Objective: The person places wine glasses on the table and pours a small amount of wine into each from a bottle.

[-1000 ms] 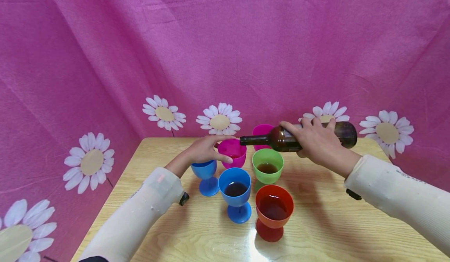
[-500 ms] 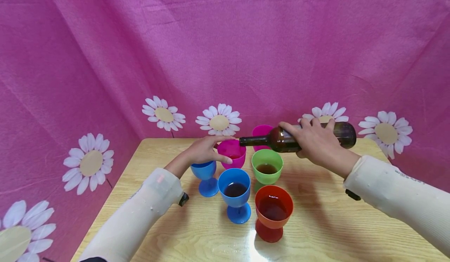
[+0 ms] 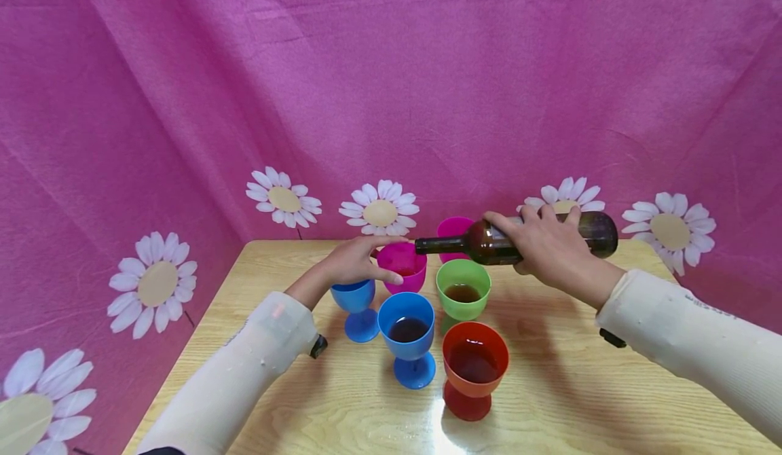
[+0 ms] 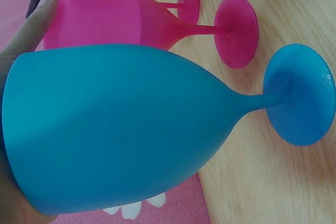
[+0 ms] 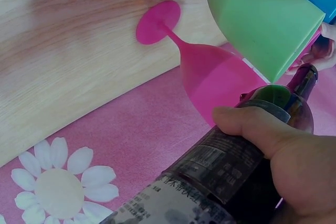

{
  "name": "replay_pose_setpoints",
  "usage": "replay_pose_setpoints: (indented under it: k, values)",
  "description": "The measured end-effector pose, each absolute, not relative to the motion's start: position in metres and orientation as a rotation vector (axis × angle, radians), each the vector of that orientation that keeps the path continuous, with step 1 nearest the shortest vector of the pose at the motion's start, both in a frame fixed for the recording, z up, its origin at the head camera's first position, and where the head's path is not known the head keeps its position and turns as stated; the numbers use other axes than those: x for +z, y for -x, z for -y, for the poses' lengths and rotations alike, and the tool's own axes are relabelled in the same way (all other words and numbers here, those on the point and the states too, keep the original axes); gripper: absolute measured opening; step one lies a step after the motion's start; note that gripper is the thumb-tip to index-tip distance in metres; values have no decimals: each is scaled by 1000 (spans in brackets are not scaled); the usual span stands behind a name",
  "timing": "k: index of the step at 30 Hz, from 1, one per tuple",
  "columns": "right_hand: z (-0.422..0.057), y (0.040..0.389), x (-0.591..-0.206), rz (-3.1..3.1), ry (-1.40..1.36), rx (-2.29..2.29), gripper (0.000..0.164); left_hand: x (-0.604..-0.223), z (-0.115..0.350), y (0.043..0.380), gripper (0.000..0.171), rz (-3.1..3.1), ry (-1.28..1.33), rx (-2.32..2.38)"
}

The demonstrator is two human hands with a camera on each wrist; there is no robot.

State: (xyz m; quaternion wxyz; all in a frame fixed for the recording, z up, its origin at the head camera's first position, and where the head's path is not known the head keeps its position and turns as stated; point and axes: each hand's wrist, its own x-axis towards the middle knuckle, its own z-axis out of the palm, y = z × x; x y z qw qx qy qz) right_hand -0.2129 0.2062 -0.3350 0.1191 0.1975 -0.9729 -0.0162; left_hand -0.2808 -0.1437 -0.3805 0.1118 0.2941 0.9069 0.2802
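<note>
My left hand pinches the rim of a pink goblet, thumb on the near side and fingers behind. Reddish liquid shows inside its bowl. With my right hand I grip a dark wine bottle around its body from above, tilted nearly level. Its mouth lies over the pink goblet's right rim; a stream cannot be made out. In the left wrist view the thumb touches the pink goblet, behind a large blue goblet. The right wrist view shows the bottle's printed label under my thumb.
A second pink goblet stands behind the bottle neck. Nearer are a green goblet, a blue one and a red one, each with dark liquid. Another blue goblet stands beneath my left wrist. A pink curtain backs the wooden table.
Both hands, the bottle and the goblets keep their positions. Only a very slight shift of the whole head view is visible.
</note>
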Motion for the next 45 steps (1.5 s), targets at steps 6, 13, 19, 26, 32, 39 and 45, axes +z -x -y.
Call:
replay_pose_setpoints:
  k: [6,13,19,26,32,39,45]
  values:
    - [-206,212,-335,2852,-573,-47,92,-381,144,280,80,-2655,-861,831]
    - [-206,211,-336,2851,-572,-41,92,-381,144,280,80,-2651,-864,840]
    - [-206,212,-336,2846,-579,-47,92,-381,144,280,80,-2649,-859,842]
    - [-205,212,-335,2839,-580,-53,92,-379,144,279,80,-2657,-868,834]
    - [-205,212,-335,2842,-580,-42,92,-380,144,279,80,-2650,-857,845]
    - [-205,212,-335,2837,-586,-48,93,-379,144,279,80,-2657,-861,838]
    - [-206,211,-335,2846,-582,-41,92,-379,144,279,80,-2653,-861,839]
